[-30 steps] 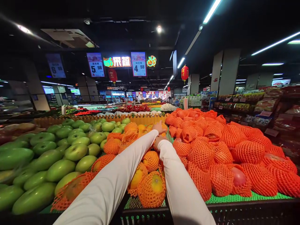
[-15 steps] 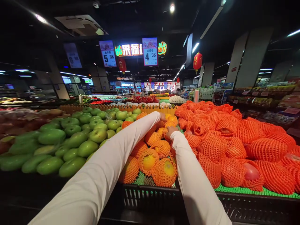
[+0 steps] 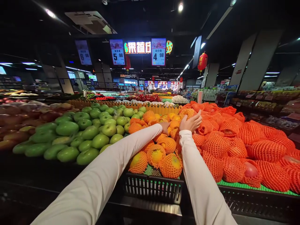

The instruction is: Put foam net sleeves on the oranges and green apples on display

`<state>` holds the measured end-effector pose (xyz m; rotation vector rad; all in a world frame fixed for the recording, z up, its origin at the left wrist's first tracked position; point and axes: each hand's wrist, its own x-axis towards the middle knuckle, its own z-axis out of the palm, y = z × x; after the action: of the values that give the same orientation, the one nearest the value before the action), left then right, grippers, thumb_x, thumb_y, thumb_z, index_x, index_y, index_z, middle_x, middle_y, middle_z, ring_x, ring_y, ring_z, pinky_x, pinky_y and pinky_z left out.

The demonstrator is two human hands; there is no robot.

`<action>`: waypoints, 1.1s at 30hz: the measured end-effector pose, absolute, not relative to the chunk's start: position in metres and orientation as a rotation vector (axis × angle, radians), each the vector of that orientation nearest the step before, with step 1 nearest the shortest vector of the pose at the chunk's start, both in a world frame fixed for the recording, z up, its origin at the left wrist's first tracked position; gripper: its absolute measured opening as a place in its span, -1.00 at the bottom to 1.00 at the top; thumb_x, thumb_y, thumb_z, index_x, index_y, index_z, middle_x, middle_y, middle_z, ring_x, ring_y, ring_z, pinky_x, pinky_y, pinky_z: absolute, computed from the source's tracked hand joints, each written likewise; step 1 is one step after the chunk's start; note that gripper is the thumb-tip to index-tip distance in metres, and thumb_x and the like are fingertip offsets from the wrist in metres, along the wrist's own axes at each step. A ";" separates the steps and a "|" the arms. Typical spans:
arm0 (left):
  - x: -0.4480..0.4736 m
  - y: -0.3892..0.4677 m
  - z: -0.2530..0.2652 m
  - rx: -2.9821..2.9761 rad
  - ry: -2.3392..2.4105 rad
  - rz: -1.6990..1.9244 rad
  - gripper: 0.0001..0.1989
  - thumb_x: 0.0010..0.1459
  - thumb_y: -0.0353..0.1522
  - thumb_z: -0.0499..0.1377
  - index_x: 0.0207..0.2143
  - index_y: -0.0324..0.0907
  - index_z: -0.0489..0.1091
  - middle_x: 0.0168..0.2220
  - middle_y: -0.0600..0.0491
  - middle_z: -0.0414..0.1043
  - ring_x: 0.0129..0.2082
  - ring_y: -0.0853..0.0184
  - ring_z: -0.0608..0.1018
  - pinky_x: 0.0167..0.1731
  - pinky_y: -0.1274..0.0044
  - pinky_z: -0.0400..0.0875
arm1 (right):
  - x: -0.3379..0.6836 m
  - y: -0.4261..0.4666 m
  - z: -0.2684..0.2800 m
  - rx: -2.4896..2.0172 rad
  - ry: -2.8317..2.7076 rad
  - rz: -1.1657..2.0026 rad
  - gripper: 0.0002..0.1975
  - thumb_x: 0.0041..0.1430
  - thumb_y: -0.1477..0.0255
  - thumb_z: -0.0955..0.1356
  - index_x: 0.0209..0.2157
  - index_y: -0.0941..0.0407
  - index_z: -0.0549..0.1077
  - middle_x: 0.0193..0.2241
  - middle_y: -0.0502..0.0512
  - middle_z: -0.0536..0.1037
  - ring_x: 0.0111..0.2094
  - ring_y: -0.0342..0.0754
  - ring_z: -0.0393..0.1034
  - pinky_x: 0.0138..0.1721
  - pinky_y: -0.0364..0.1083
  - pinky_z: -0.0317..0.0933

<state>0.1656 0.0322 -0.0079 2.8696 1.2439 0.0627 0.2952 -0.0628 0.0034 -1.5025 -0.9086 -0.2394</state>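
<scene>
Oranges in orange foam nets [image 3: 170,165] fill a black slotted crate [image 3: 152,187] in front of me. My right hand [image 3: 191,122] is raised over the right edge of the pile, back toward me. Its thumb and stretched fingers lie around a netted orange [image 3: 187,112], which shows just beyond them. Lower and to the left, my left hand [image 3: 165,127] reaches in among the oranges; its fingers are mostly hidden, so I cannot see what they grip. Both arms wear long white sleeves.
Green apples [image 3: 100,140] are heaped on the left, with reddish fruit [image 3: 14,128] farther left. Reddish fruit in red foam nets [image 3: 215,145] is piled on the right. A low yellow fence [image 3: 161,109] runs behind. Price screens [image 3: 158,52] hang above.
My right hand has risen and moved right, now at a netted orange. The left hand has come slightly lower within the pile. The view has shifted, placing the fruit farther right.
</scene>
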 end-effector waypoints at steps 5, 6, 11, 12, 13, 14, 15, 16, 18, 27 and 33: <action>0.168 0.022 -0.002 2.868 1.425 0.176 -0.21 -0.13 -0.18 0.46 0.12 -0.26 0.29 0.14 -0.26 0.47 0.13 -0.06 0.53 0.07 0.31 0.43 | 0.294 -0.054 0.002 -1.461 -0.802 -0.302 -0.21 0.16 0.33 0.25 0.38 0.28 0.01 0.26 0.55 0.20 0.26 0.45 0.09 0.23 0.41 0.03; 0.165 0.018 0.003 2.880 1.430 0.233 -0.23 -0.09 -0.17 0.43 0.13 -0.27 0.28 0.15 -0.27 0.45 0.14 -0.07 0.52 0.09 0.29 0.42 | 0.294 -0.053 0.002 -1.449 -0.797 -0.316 -0.21 0.15 0.34 0.25 0.38 0.28 -0.01 0.27 0.56 0.20 0.27 0.45 0.10 0.23 0.41 0.04; 0.129 -0.008 0.048 2.918 1.377 0.684 -0.32 -0.01 -0.16 0.33 0.11 -0.25 0.24 0.11 -0.24 0.44 0.08 -0.05 0.53 0.03 0.28 0.41 | 0.296 -0.052 0.002 -1.402 -0.781 -0.337 -0.28 0.17 0.39 0.22 0.32 0.21 -0.07 0.25 0.57 0.15 0.32 0.40 0.04 0.22 0.46 -0.01; 0.118 -0.015 0.056 2.883 1.356 0.746 -0.32 -0.02 -0.14 0.32 0.10 -0.24 0.24 0.07 -0.22 0.47 0.02 -0.03 0.55 -0.03 0.30 0.42 | 0.296 -0.052 0.002 -1.404 -0.773 -0.342 -0.32 0.17 0.40 0.23 0.29 0.21 -0.04 0.23 0.56 0.16 0.31 0.39 0.05 0.24 0.45 -0.02; 0.107 -0.022 0.061 2.838 1.333 0.769 -0.29 -0.03 -0.12 0.32 0.11 -0.23 0.23 0.02 -0.20 0.49 -0.05 0.00 0.57 -0.09 0.32 0.43 | 0.297 -0.051 0.002 -1.410 -0.766 -0.350 -0.36 0.15 0.40 0.24 0.24 0.22 0.01 0.21 0.55 0.18 0.29 0.38 0.07 0.25 0.42 -0.03; 0.096 -0.029 0.064 2.796 1.309 0.755 -0.27 -0.05 -0.11 0.32 0.12 -0.22 0.20 -0.01 -0.17 0.50 -0.10 0.03 0.58 -0.13 0.33 0.42 | 0.298 -0.050 0.002 -1.417 -0.760 -0.360 -0.40 0.13 0.41 0.25 0.19 0.22 0.05 0.18 0.54 0.20 0.26 0.36 0.10 0.26 0.39 -0.02; 0.085 -0.034 0.063 2.767 1.267 0.713 -0.25 -0.07 -0.11 0.32 0.13 -0.21 0.19 -0.04 -0.15 0.50 -0.14 0.06 0.57 -0.15 0.34 0.42 | 0.299 -0.049 0.002 -1.425 -0.758 -0.368 -0.44 0.12 0.42 0.27 0.15 0.21 0.09 0.15 0.52 0.24 0.23 0.35 0.14 0.25 0.36 0.00; 0.075 -0.038 0.060 2.752 1.198 0.626 -0.25 -0.09 -0.12 0.33 0.12 -0.20 0.19 -0.06 -0.11 0.50 -0.16 0.10 0.57 -0.15 0.36 0.41 | 0.299 -0.048 0.002 -1.436 -0.758 -0.368 -0.47 0.10 0.42 0.27 0.11 0.20 0.11 0.12 0.49 0.29 0.19 0.33 0.18 0.23 0.34 0.03; 0.059 -0.042 0.046 2.714 1.005 0.407 -0.29 -0.12 -0.15 0.33 0.08 -0.16 0.22 -0.07 -0.05 0.48 -0.16 0.16 0.55 -0.12 0.38 0.39 | 0.301 -0.046 0.002 -1.463 -0.752 -0.356 -0.51 0.09 0.41 0.28 0.07 0.17 0.13 0.06 0.44 0.36 0.13 0.33 0.22 0.18 0.32 0.09; 0.036 -0.042 0.017 2.524 0.556 0.274 -0.31 -0.19 -0.29 0.34 0.00 -0.14 0.14 -0.04 -0.02 0.36 -0.10 0.16 0.49 -0.08 0.33 0.40 | 0.303 -0.053 0.010 -1.615 -0.924 -0.349 -0.64 0.09 0.34 0.25 -0.05 0.14 0.29 0.01 0.40 0.49 0.11 0.37 0.24 0.12 0.31 0.10; 0.033 -0.049 0.018 2.430 0.526 0.261 -0.26 -0.20 -0.16 0.41 -0.04 -0.11 0.10 -0.05 -0.03 0.34 -0.13 0.17 0.49 -0.17 0.38 0.41 | 0.305 -0.047 0.008 -1.571 -1.136 -0.443 -0.55 0.04 0.29 0.27 -0.03 0.17 0.36 -0.10 0.37 0.54 -0.06 0.30 0.37 0.04 0.28 0.18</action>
<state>0.0326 -0.0494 0.0184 2.4300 0.5256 0.2605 0.3054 -0.0473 0.0079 -1.5709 -1.1357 -0.4426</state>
